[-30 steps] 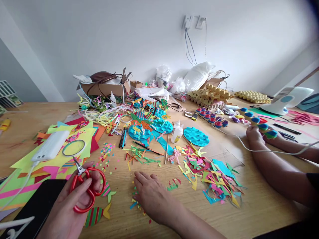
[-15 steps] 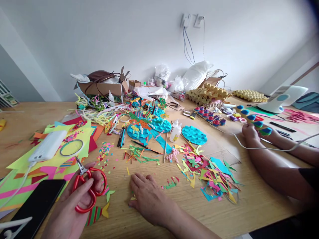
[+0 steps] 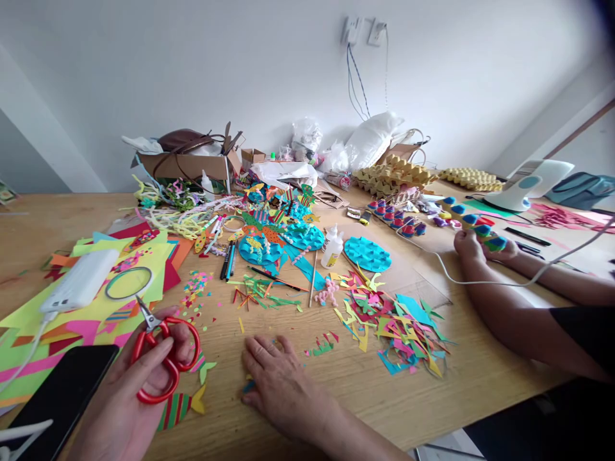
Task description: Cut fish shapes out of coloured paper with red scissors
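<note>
My left hand (image 3: 122,394) is closed around a pair of red-handled scissors (image 3: 151,322), its short blades pointing up and away from me. Palm down on the wooden table, my right hand (image 3: 283,384) lies with its fingers stretched out. A small blue paper scrap (image 3: 248,387) peeks out between its thumb and forefinger; whether it is held cannot be told. Below the scissors lies a striped paper fish (image 3: 175,411) with a yellow tail. Little green and red scraps (image 3: 321,347) are right of my right hand, beside a larger heap of coloured paper offcuts (image 3: 408,333).
A black phone (image 3: 67,390) and a white power bank (image 3: 81,282) on coloured paper sheets are at left. Glue bottles (image 3: 332,248), pens (image 3: 228,259) and blue-painted carton pieces (image 3: 368,254) stand mid-table. At right, another person's hands (image 3: 471,246) hold painted egg-carton cups (image 3: 471,221).
The view has shifted slightly, so most things sit further left. A blue scrap now shows by my right thumb, where a yellowish one showed before. The scissors stay in my left hand.
</note>
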A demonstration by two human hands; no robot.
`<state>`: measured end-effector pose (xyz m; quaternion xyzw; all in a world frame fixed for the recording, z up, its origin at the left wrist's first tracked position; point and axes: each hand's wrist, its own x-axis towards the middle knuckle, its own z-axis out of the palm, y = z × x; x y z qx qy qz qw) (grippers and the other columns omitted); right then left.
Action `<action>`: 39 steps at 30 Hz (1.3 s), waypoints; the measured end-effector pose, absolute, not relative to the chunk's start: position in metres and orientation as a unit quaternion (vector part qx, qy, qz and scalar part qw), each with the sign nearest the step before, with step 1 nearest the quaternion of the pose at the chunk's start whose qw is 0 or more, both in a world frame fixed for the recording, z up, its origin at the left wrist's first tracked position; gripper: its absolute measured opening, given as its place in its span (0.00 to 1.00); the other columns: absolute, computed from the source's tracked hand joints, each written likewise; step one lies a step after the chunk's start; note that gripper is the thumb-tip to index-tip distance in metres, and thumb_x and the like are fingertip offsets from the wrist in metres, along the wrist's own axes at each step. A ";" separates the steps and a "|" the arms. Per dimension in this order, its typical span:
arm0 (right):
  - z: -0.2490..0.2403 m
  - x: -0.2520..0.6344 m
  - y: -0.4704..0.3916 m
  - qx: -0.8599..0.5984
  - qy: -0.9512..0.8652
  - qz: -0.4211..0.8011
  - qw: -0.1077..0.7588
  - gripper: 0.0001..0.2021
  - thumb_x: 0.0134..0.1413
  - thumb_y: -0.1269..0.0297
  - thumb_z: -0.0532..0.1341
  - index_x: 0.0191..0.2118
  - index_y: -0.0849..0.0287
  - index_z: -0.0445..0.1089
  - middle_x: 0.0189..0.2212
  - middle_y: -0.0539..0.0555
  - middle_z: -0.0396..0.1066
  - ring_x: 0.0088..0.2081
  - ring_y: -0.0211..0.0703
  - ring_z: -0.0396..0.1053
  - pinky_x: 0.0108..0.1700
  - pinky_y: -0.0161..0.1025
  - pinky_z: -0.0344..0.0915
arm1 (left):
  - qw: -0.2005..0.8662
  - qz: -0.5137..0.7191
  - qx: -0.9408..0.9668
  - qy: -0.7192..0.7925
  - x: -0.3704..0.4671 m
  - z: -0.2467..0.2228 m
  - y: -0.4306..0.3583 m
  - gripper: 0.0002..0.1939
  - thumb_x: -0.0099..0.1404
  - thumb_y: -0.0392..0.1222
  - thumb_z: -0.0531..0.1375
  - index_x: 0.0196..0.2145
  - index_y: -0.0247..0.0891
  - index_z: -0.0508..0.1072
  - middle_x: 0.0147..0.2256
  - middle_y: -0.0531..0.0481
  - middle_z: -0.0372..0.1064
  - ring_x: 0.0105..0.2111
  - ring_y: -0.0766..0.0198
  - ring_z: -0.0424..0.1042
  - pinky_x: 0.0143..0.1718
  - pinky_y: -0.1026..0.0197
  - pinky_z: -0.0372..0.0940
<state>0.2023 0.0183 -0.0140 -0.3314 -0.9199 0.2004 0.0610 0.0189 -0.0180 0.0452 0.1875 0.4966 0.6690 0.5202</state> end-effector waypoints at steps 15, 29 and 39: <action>-0.010 0.246 0.006 -0.401 -0.891 0.209 0.032 0.25 0.58 0.55 0.53 0.59 0.56 0.54 0.60 0.56 0.53 0.61 0.49 0.48 0.60 0.58 0.43 | 0.503 0.669 0.203 0.508 0.009 0.038 -0.019 0.11 0.48 0.35 0.65 0.32 0.40 0.72 0.25 0.54 0.67 0.26 0.66 0.62 0.25 0.69 0.65; -0.026 0.249 0.013 -0.435 -0.883 0.168 0.045 0.26 0.59 0.53 0.50 0.59 0.62 0.53 0.59 0.61 0.54 0.60 0.51 0.49 0.58 0.63 0.40 | 0.517 0.648 0.186 0.527 0.019 0.040 -0.015 0.17 0.43 0.37 0.67 0.34 0.41 0.72 0.25 0.54 0.68 0.25 0.66 0.63 0.23 0.68 0.65; -0.022 0.216 0.009 -0.340 -0.921 0.184 0.053 0.27 0.61 0.50 0.45 0.57 0.65 0.56 0.58 0.63 0.55 0.60 0.50 0.50 0.59 0.58 0.44 | 0.510 0.650 0.200 0.527 0.023 0.040 -0.015 0.13 0.45 0.36 0.66 0.32 0.39 0.72 0.27 0.53 0.68 0.27 0.66 0.64 0.26 0.68 0.66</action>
